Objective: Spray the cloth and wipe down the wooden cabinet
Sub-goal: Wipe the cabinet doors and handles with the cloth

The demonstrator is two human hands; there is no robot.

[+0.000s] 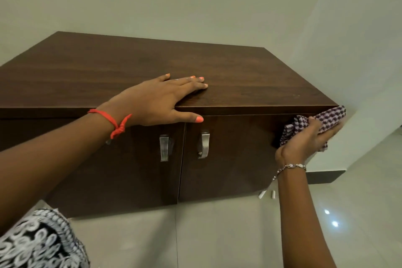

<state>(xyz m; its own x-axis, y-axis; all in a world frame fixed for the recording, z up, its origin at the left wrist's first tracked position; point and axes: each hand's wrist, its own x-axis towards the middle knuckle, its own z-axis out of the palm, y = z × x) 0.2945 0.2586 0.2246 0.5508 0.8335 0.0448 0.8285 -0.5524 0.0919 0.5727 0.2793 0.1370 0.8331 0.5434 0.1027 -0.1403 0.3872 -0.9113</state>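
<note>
Cabinet top (250,72) bare right of your left hand (161,100); side wall (359,72) crowds right end, where your right hand (304,139) presses cloth (326,119).

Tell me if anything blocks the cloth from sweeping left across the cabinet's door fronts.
Two metal handles stick out near the middle seam of the cabinet. The cloth, in the right hand, must pass over them. The left hand rests higher, on the top edge.

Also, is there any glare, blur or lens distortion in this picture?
Head view: two bright glare spots on the glossy floor at lower right; the right hand and cloth look slightly motion-blurred; the wide lens bends the cabinet edges; lighting is soft, without hard shadows.
</note>
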